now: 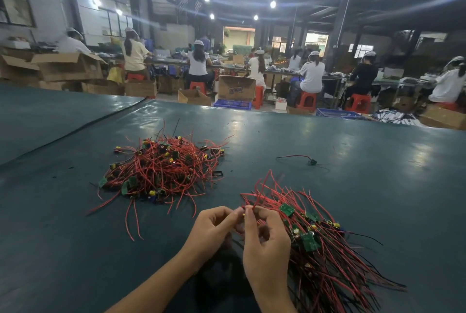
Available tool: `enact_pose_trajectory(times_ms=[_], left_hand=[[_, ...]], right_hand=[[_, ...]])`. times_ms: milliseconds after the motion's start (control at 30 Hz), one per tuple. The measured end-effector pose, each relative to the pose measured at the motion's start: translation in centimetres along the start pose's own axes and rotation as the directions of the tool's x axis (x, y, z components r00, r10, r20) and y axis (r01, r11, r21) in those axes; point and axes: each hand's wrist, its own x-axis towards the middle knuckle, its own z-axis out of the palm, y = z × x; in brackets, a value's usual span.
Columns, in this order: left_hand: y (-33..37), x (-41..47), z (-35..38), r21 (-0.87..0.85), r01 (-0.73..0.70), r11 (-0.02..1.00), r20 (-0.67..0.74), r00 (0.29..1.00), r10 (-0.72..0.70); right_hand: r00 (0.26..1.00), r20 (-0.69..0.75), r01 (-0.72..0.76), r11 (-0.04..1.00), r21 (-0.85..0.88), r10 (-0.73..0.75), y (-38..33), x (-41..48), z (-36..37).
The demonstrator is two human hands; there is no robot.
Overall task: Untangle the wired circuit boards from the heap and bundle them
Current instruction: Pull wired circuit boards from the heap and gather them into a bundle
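Note:
A tangled heap of small green circuit boards with red and black wires [164, 169] lies on the dark green table [378, 186], left of centre. To the right lies a straightened bundle of wired boards [317, 249], its wires fanned toward me. My left hand [214, 229] and my right hand [264, 244] meet just left of that bundle. Both pinch a red wire with a small yellow part [244, 213] between their fingertips. That wire rises up over the bundle.
One loose wired board [311, 161] lies alone farther back on the right. A seam in the table cover [75, 131] runs diagonally at the left. Beyond the far edge, several seated workers, cardboard boxes [235, 88], blue crates and red stools fill the hall.

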Motion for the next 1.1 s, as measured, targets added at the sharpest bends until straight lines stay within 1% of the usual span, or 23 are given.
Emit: enact_pose_trajectory(times_ms=[67,200,333,467,567,700,867,1000,1100], left_hand=[[0.1,-0.1,0.1,0.009,-0.011,1.0,0.021,1.0,0.01],[-0.1,0.0,-0.6,-0.067,0.017,0.998,0.026,1.0,-0.016],[-0.5,0.0,-0.7,-0.085,0.033,0.996,0.057,0.998,-0.028],[-0.6,-0.1,-0.2,-0.037,0.027,0.999,0.046,0.999,-0.025],[0.1,-0.4,0.2,0.013,0.014,1.0,0.097,0.995,-0.015],[0.4,-0.4,0.3,-0.022,-0.012,1.0,0.134,0.991,0.014],[0.3,-0.6,0.3,0.018,-0.03,0.999,0.216,0.976,0.026],[0.1,-0.7,0.6,0.083,-0.065,0.994,0.224,0.973,0.045],[-0.1,-0.7,0.4,0.058,-0.047,0.997,0.221,0.975,0.033]], right_hand=[[1.0,0.01,0.003,1.0,0.028,-0.003,-0.4,0.1,-0.2],[1.0,0.0,-0.014,0.996,0.085,0.014,-0.9,0.1,-0.3],[0.998,-0.009,-0.066,0.995,0.07,0.067,-0.2,0.0,-0.4],[0.995,-0.038,-0.095,0.994,0.056,0.097,0.1,0.2,-0.6],[0.993,-0.034,-0.108,0.992,0.068,0.111,-0.1,0.3,-0.9],[0.991,-0.034,-0.124,0.989,0.081,0.127,0.0,0.3,-0.9],[0.987,-0.034,-0.152,0.986,0.072,0.155,0.2,0.2,-0.6],[0.963,-0.044,-0.256,0.956,0.144,0.264,0.3,0.5,-0.8],[0.949,-0.052,-0.296,0.934,0.199,0.311,0.1,0.6,-1.1]])
